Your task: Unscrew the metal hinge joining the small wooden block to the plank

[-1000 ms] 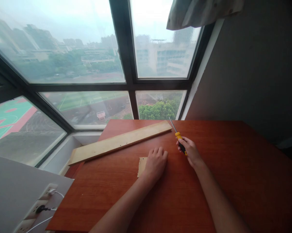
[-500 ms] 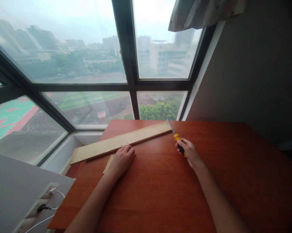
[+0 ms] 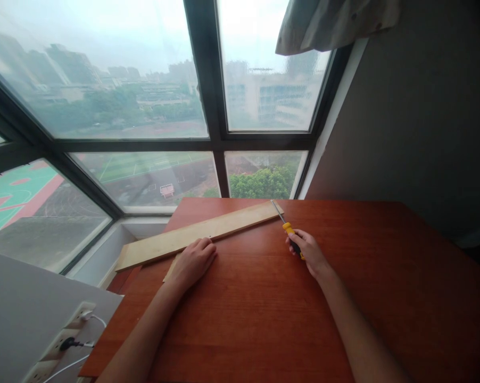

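Observation:
My right hand is closed around the yellow-and-black handle of a screwdriver. Its metal shaft points up and left, with the tip over the right end of a long pale wooden board in the view; I cannot tell whether it touches. This board lies slantwise across the table, its left end past the table's edge. Just below its near edge, my left hand is closed over a small piece of wood, palm down. Most of that piece is hidden under the hand.
The reddish-brown table reaches up to a dark-framed window. At lower left, a wall panel carries sockets with plugs and cables. A curtain hangs at upper right beside a grey wall.
My left hand has slid a little left, and the small wooden piece has shifted with it. The screwdriver in my right hand has moved slightly left, its tip now over the board's end.

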`<state>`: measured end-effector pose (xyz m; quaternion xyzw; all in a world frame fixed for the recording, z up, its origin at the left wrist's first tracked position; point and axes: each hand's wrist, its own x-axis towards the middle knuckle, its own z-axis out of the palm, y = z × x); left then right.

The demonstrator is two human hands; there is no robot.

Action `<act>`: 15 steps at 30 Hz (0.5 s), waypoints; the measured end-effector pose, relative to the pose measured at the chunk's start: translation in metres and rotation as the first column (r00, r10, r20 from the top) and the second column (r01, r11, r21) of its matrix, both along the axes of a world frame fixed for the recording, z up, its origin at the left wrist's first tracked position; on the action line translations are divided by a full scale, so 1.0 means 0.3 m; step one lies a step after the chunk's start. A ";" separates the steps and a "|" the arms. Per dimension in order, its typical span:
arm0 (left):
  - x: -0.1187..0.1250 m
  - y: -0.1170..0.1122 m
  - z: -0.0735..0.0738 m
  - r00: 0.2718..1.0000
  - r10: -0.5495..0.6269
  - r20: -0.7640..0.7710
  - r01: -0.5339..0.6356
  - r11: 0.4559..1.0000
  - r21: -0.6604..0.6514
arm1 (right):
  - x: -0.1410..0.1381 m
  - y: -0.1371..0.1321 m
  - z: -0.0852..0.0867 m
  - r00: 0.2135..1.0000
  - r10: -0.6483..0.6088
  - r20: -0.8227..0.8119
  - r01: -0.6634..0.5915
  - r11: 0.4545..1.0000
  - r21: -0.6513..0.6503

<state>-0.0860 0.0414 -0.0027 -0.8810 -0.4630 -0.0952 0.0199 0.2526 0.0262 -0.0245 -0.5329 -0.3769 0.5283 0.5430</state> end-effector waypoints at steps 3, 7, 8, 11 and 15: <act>0.004 -0.002 0.008 1.000 0.011 -0.020 -0.011 1.000 0.001 | -0.004 0.001 0.001 1.000 0.008 0.012 -0.008 1.000 -0.003; 0.014 -0.003 0.023 0.999 0.019 -0.028 -0.020 1.000 -0.024 | -0.008 0.001 0.003 1.000 0.016 0.026 -0.016 1.000 -0.007; 0.022 -0.003 0.025 1.000 0.021 -0.021 -0.022 0.999 -0.029 | -0.009 0.000 0.004 0.999 0.019 0.030 -0.019 1.000 -0.007; 0.082 -0.009 0.026 0.998 0.020 0.053 -0.019 1.000 -0.023 | -0.015 -0.001 0.001 0.998 0.035 0.048 -0.034 0.999 -0.009; 0.244 -0.030 0.007 0.977 -0.046 0.207 0.052 0.998 -0.021 | -0.027 0.001 -0.013 0.994 0.064 0.092 -0.064 0.998 -0.010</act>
